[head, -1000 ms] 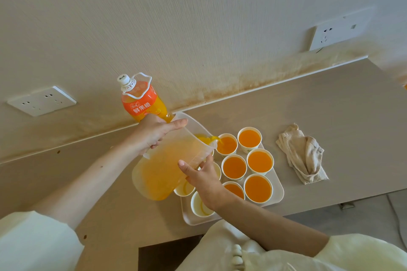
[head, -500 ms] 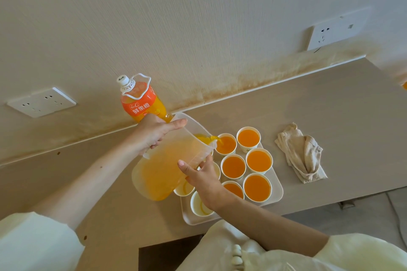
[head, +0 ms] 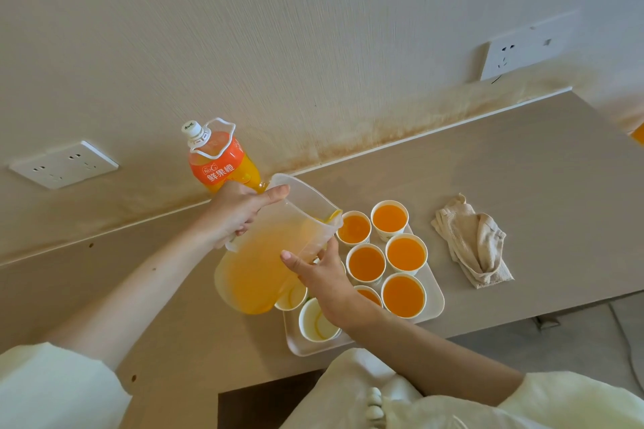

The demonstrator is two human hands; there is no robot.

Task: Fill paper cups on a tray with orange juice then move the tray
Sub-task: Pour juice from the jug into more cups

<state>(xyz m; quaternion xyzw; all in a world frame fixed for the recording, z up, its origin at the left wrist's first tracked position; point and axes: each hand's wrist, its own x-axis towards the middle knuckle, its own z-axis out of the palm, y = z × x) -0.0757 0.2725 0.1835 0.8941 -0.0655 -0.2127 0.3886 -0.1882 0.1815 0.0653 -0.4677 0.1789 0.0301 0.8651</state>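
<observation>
A juice bottle stands on the counter just behind the left hand. That hand's fingers curl round the handle of a tilted pitcher of orange juice, with the thumb along the rim. The right hand cups the pitcher's front wall, thumb and fingers spread round it. Just beyond those fingers, the spout hangs over a filled cup on the white tray. More filled paper cups sit to the right of the hand. Two lemon-slice cups sit below the pitcher and wrist. A crumpled cloth lies further right, apart from the tray.
</observation>
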